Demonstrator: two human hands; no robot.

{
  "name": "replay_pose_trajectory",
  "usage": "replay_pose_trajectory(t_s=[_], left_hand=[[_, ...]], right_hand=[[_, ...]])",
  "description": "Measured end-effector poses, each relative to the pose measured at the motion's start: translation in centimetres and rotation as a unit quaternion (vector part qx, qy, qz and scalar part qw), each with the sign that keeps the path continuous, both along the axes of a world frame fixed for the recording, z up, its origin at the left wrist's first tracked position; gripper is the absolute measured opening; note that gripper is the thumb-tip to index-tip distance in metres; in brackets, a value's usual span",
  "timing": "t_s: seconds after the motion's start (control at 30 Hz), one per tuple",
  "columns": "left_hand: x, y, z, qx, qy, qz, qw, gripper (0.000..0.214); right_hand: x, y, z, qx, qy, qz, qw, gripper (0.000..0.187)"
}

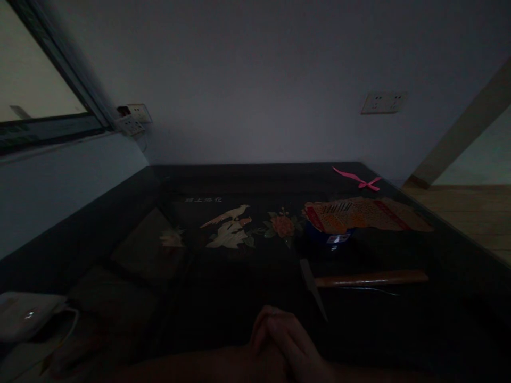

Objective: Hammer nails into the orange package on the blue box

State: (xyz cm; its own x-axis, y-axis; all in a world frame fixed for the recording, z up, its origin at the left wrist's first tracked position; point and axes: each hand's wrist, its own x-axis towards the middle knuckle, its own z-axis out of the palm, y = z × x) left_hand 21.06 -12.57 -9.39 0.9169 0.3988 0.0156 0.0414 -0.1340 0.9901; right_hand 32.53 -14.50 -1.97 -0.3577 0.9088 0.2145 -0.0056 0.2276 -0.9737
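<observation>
My left hand (268, 357) and my right hand (294, 340) are clasped together at the bottom middle, fingers closed, with the right lying over the left. No object shows between them, though the inner side is hidden. Just beyond and to the right, a hammer (371, 279) with a wooden handle lies on the dark glossy table (239, 287). Its metal head points toward me, nearest my right hand. A thin wire-like piece (371, 290) lies along the handle. Farther back sits a blue round container (328, 238) under a torn printed cardboard sheet (363, 214).
A pink ribbon (361, 181) lies at the far right corner of the table. On the left edge is a white device (30, 315) with a cable. Wall sockets (384, 102) are behind, and a window frame (51, 130) is at upper left. The room is dim.
</observation>
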Motion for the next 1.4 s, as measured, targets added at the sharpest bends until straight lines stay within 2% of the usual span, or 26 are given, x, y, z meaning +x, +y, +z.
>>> replay_pose_trajectory(t_s=[0.07, 0.17, 0.23, 0.37, 0.5, 0.8, 1.07, 1.27, 1.4], left_hand=[[-0.3, -0.5, 0.5, 0.064, 0.098, 0.061, 0.991, 0.019], [0.0, -0.9, 1.5, 0.121, 0.189, 0.067, 0.972, 0.025], [0.0, -0.8, 2.5, 0.147, 0.204, 0.048, 0.967, 0.027], [-1.0, -0.3, 4.7, 0.179, 0.167, 0.051, 0.968, 0.029], [-1.5, 0.2, 5.5, 0.183, 0.172, 0.056, 0.966, 0.034], [-1.2, -0.9, 3.5, 0.168, 0.195, 0.023, 0.966, 0.03], [-1.7, -0.8, 5.4, 0.157, 0.171, 0.003, 0.973, 0.032], [-1.1, -0.9, 6.4, 0.145, 0.167, 0.04, 0.974, 0.029], [-1.0, -0.8, 7.0, 0.114, 0.178, 0.018, 0.977, 0.042]], right_hand=[[0.1, 0.1, 0.0, -0.002, -0.006, 0.007, 1.0, 0.062], [0.3, 0.2, 0.3, 0.006, -0.011, 0.024, 1.0, 0.063], [0.4, 0.3, 0.5, 0.019, -0.015, 0.036, 0.999, 0.061], [0.2, 0.4, 0.4, 0.051, -0.025, 0.049, 0.997, 0.052], [-0.1, 0.5, -0.4, 0.075, -0.027, 0.065, 0.995, 0.05], [-0.1, 0.4, -0.5, 0.038, -0.018, 0.041, 0.998, 0.05], [0.0, 1.2, -0.4, 0.013, -0.056, 0.047, 0.997, 0.048], [0.3, 1.9, -0.2, -0.003, -0.091, 0.064, 0.994, 0.04], [0.5, 2.4, 0.1, -0.011, -0.11, 0.089, 0.99, 0.035]])
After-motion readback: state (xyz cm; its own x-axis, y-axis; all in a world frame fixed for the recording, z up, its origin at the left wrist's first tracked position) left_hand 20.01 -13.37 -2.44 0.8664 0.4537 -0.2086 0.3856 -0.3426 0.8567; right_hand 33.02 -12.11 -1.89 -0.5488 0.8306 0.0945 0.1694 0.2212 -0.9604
